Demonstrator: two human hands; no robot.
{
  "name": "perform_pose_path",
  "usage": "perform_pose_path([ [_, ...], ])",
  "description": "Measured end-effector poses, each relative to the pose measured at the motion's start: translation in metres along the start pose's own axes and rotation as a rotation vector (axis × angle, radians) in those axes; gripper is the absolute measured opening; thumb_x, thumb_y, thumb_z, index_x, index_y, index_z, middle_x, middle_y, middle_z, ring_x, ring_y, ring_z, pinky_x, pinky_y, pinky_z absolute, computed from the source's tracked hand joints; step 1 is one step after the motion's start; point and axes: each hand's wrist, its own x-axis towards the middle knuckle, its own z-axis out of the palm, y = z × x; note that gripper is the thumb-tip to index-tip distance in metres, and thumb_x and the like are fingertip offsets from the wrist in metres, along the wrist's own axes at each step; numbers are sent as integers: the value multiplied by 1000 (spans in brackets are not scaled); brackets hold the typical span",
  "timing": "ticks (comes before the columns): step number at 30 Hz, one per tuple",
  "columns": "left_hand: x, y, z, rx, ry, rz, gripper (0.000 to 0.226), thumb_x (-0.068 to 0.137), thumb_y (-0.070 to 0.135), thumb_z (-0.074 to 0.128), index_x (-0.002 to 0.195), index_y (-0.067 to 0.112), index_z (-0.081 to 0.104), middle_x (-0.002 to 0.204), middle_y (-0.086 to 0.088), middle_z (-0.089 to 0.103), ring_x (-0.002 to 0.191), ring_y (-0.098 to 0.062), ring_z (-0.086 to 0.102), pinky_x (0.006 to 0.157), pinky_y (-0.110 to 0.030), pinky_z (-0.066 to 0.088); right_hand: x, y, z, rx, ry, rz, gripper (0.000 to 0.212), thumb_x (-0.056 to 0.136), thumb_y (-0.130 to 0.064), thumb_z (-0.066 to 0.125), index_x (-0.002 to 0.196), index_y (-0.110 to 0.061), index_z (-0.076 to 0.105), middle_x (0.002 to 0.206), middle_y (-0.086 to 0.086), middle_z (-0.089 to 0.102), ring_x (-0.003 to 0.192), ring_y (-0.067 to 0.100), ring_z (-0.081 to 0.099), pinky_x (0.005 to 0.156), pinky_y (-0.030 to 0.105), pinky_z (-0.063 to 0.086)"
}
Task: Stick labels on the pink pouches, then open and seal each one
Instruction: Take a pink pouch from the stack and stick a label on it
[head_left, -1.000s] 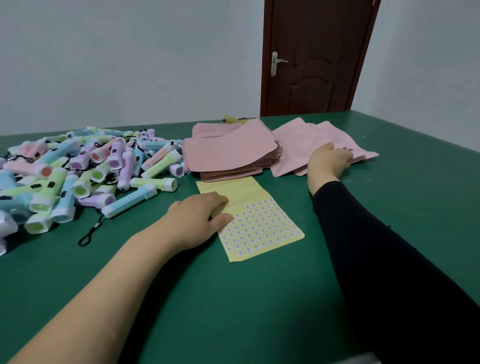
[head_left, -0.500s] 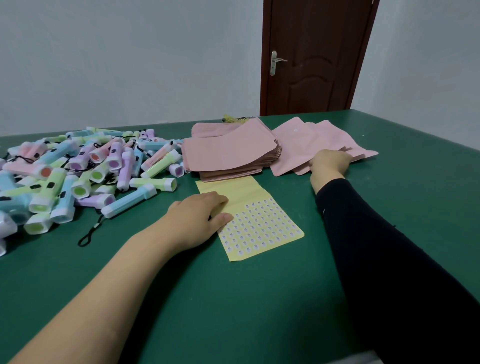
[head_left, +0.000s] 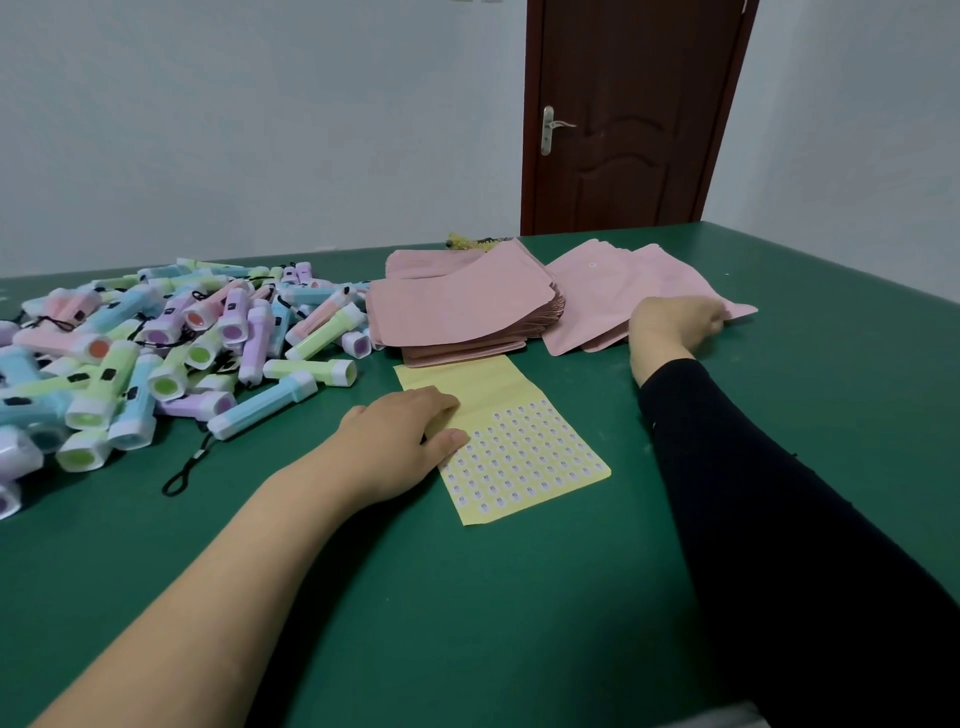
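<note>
Pink pouches (head_left: 597, 291) lie fanned under the right hand (head_left: 672, 325); its fingers seem curled, grip unclear. Left hand (head_left: 400, 441), fingers flat together, should pin the label sheet (head_left: 519, 447) while peeling.

Cannot read the print on the label sheet (head_left: 524, 457): too small. Cannot see its left edge under the left hand (head_left: 400, 447). Cannot make out the fingertips of the right hand (head_left: 672, 325), curled out of sight at the spread pouches (head_left: 597, 291) toward the far right of the table (head_left: 519, 597). Cannot count the stacked pouches (head_left: 457, 312) beneath the top one. Lose the torch pile (head_left: 156, 353) past the picture's left edge.
</note>
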Motion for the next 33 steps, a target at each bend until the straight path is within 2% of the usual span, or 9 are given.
perform_pose_path([
  [2, 0, 0, 0, -2, -2, -3, 51, 100, 52, 40, 147, 31, 37, 146, 11, 44, 132, -15, 41, 106, -39, 32, -11, -11, 4, -141, 120, -306, 44, 92, 4, 39, 133, -9, 42, 144, 10, 36, 120, 28, 50, 90, 29, 41],
  [4, 0, 0, 0, 0, -3, -4, 51, 100, 52, 40, 147, 31, 37, 146, 11, 44, 133, -15, 41, 106, -39, 32, -29, -17, 16, -279, 33, -658, 42, 88, 2, 43, 125, -14, 50, 135, 5, 45, 118, 24, 49, 91, 30, 40],
  [8, 0, 2, -1, 8, -6, -7, 52, 101, 51, 40, 147, 29, 36, 145, 9, 45, 132, -16, 41, 104, -40, 32, -71, 3, 45, -698, -607, -1127, 53, 77, 5, 49, 121, -23, 56, 135, -3, 51, 138, 23, 26, 113, 42, 23],
  [10, -1, 3, -2, 17, -16, -9, 53, 101, 51, 40, 148, 27, 35, 145, 8, 45, 133, -17, 40, 103, -40, 31, -83, 18, 54, -942, -883, -1160, 47, 79, 7, 48, 109, -27, 60, 146, -4, 45, 147, 20, 10, 116, 52, 5],
  [13, -1, 5, -3, 20, -29, -11, 54, 101, 50, 39, 149, 26, 34, 146, 7, 44, 134, -18, 39, 104, -41, 31, -88, 30, 60, -1102, -991, -1164, 35, 82, 8, 49, 83, -23, 66, 149, -1, 44, 149, 22, 7, 114, 58, -1],
  [22, -2, 4, -4, 16, -32, -2, 53, 102, 49, 40, 149, 25, 35, 147, 6, 43, 136, -19, 37, 105, -42, 30, -84, 27, 58, -1145, -837, -1154, 46, 93, 3, 43, 121, -25, 67, 131, 1, 62, 126, 24, 49, 116, 41, 16],
  [26, -3, 3, -3, 16, -30, 12, 53, 102, 49, 39, 149, 25, 35, 147, 5, 43, 135, -19, 38, 104, -42, 30, -91, 16, 55, -1092, -803, -1152, 38, 96, -6, 45, 125, -21, 65, 119, 10, 67, 107, 31, 59, 84, 33, 46],
  [28, -2, 3, -4, 16, -32, 13, 53, 102, 49, 39, 149, 25, 34, 148, 6, 43, 136, -18, 37, 105, -42, 30, -95, 14, 54, -1077, -802, -1132, 40, 96, -7, 45, 129, -21, 62, 123, 9, 65, 108, 32, 59, 87, 36, 49],
  [33, -3, -1, -5, -73, -29, 13, 58, 100, 50, 44, 150, 25, 33, 151, 6, 41, 136, -17, 40, 106, -37, 31, -106, 6, 47, -694, -598, -1173, 35, 95, -9, 46, 127, -13, 62, 128, 7, 60, 106, 30, 60, 86, 39, 49],
])
